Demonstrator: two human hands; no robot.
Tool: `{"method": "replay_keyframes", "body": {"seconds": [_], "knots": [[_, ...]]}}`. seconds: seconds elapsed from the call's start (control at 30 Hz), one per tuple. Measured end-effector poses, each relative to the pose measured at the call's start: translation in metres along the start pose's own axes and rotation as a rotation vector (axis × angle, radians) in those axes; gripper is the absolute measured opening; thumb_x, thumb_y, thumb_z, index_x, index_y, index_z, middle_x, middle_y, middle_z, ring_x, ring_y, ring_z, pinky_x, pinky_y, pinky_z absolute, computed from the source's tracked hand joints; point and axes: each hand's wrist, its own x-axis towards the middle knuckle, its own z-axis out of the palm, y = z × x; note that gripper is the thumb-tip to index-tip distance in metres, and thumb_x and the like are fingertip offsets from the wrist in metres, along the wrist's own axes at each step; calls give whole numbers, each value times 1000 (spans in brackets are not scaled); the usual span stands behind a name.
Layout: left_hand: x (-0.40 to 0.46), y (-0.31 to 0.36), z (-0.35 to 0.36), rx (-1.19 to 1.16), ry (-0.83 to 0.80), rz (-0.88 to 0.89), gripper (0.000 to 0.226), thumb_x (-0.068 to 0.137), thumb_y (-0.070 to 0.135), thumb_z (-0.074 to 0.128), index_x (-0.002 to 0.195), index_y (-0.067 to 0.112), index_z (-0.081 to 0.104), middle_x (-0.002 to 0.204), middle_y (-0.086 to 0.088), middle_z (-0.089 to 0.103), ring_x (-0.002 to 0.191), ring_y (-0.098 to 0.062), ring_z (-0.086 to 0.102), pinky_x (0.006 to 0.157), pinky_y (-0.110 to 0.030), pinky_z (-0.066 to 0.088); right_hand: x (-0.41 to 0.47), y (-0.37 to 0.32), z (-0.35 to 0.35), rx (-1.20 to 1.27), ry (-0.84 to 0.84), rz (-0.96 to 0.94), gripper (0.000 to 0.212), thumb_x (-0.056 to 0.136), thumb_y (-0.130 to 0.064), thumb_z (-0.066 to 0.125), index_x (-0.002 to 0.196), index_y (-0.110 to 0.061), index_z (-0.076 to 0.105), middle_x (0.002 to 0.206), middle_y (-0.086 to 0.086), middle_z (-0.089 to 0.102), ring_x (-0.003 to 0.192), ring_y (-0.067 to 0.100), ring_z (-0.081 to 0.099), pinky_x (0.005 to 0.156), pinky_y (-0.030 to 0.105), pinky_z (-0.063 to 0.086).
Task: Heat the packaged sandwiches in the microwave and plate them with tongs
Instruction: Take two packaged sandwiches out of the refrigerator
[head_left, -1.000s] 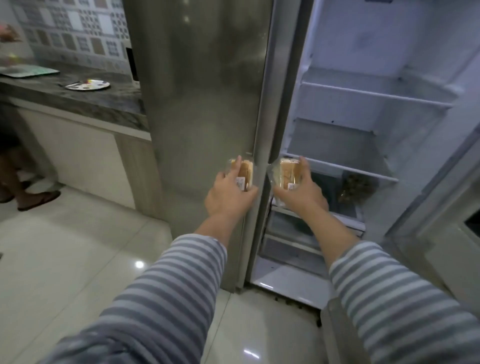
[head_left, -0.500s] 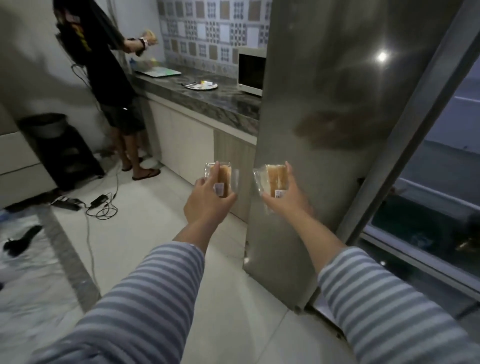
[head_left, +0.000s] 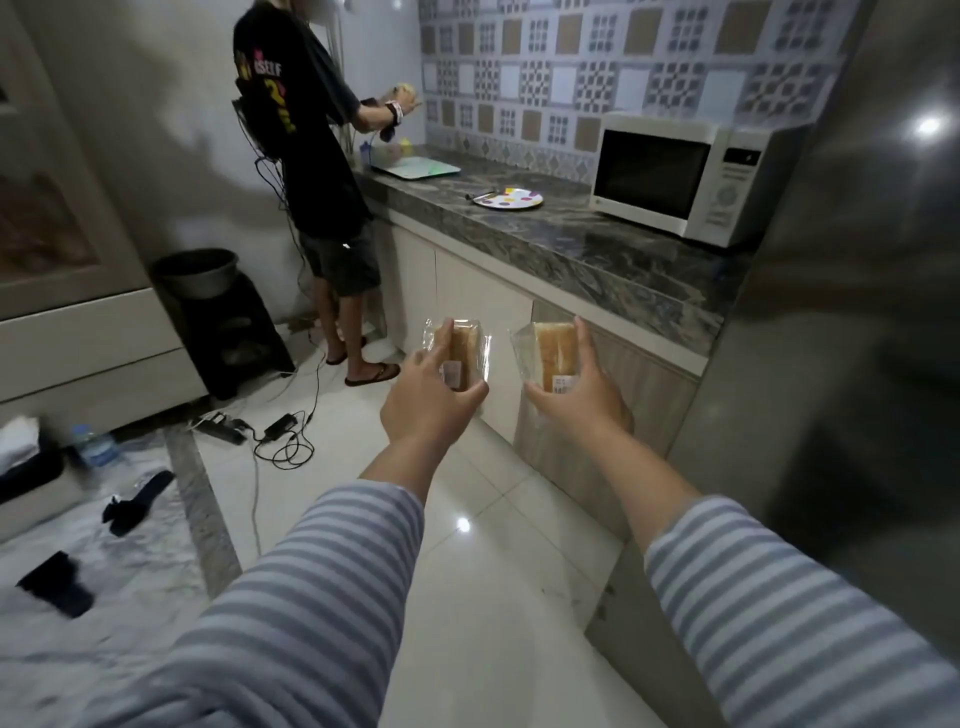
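My left hand (head_left: 428, 402) grips one packaged sandwich (head_left: 460, 353) in clear wrap, held upright in front of me. My right hand (head_left: 582, 395) grips a second packaged sandwich (head_left: 550, 356) beside it. Both are held out at waist height over the floor, short of the counter. A white microwave (head_left: 675, 176) with its door closed stands on the dark marble counter (head_left: 597, 244) at the right. A plate with coloured dots (head_left: 509, 198) lies on the counter left of the microwave, with what looks like tongs (head_left: 480, 196) at its left edge.
Another person (head_left: 306, 156) in a black shirt stands at the counter's far end. The steel fridge side (head_left: 857, 312) fills the right. Cables and a power strip (head_left: 249, 426) lie on the floor. A black stand with a bowl (head_left: 218, 312) is at the left.
My view has swung left from the open fridge to the kitchen counter. Both hands have kept hold of the sandwiches, and the microwave and plate have come into full view.
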Motion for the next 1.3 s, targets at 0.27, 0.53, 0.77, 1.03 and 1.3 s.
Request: {"method": "replay_keyframes", "body": {"seconds": [0.27, 0.53, 0.77, 1.03, 1.3], "knots": [[131, -16, 33, -35, 18, 8, 79, 79, 49, 64, 146, 51, 21, 130, 7, 49, 116, -16, 52, 74, -29, 40, 130, -25, 46, -24, 3, 13, 98, 74, -58, 65, 143, -56, -5, 135, 3, 51, 112, 28, 56, 88, 38, 44], [277, -2, 66, -44, 36, 43, 79, 80, 50, 63, 147, 49, 20, 136, 6, 46, 119, -18, 51, 79, -34, 49, 280, -60, 65, -60, 63, -18, 100, 75, -57, 66, 144, -54, -6, 132, 6, 53, 115, 29, 55, 87, 37, 43], [409, 2, 102, -74, 23, 99, 80, 77, 56, 62, 144, 55, 18, 138, 7, 46, 116, -19, 54, 85, -39, 52, 399, -88, 92, -28, 152, -31, 101, 73, -56, 68, 143, -56, -5, 127, 7, 57, 108, 29, 59, 91, 42, 49], [561, 24, 145, -50, -73, 231, 78, 78, 57, 61, 144, 55, 19, 138, 4, 46, 119, -20, 54, 87, -35, 47, 522, -109, 111, 5, 292, 79, 100, 69, -64, 67, 139, -61, -5, 116, 2, 62, 100, 26, 63, 85, 39, 52], [654, 86, 214, -101, -182, 353, 70, 80, 67, 51, 142, 58, 21, 143, 4, 43, 122, -23, 53, 89, -39, 48, 618, -95, 78, -95, 428, 210, 98, 76, -56, 66, 143, -56, -6, 121, 6, 58, 104, 29, 59, 83, 39, 49]]}}
